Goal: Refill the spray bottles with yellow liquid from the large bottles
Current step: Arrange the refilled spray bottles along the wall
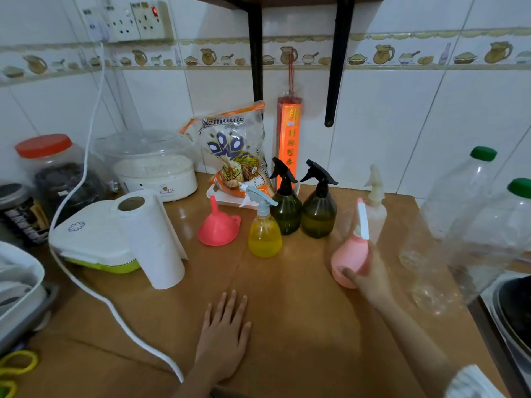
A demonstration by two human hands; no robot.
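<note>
My right hand (pixel 370 278) grips a pink spray bottle (pixel 349 257) that stands on the brown counter (pixel 287 311). My left hand (pixel 225 331) lies flat on the counter, fingers straight. A yellow-filled spray bottle with a light-blue head (pixel 264 231) stands mid-counter. Behind it are two dark green spray bottles (pixel 287 208) (pixel 319 214) and a pale clear one (pixel 376 208). A pink funnel (pixel 219 225) sits upside down to the left. Two large clear bottles with green caps (pixel 457 196) (pixel 494 242) stand at the right and look empty.
A paper towel roll (pixel 152 239) and a white lunch box (pixel 92 239) stand at left, crossed by a white cable (pixel 86 285). A rice bag (pixel 235 156), a rice cooker (pixel 152 165) and jars line the wall. A sink with a dark pan (pixel 514 308) lies at the right edge.
</note>
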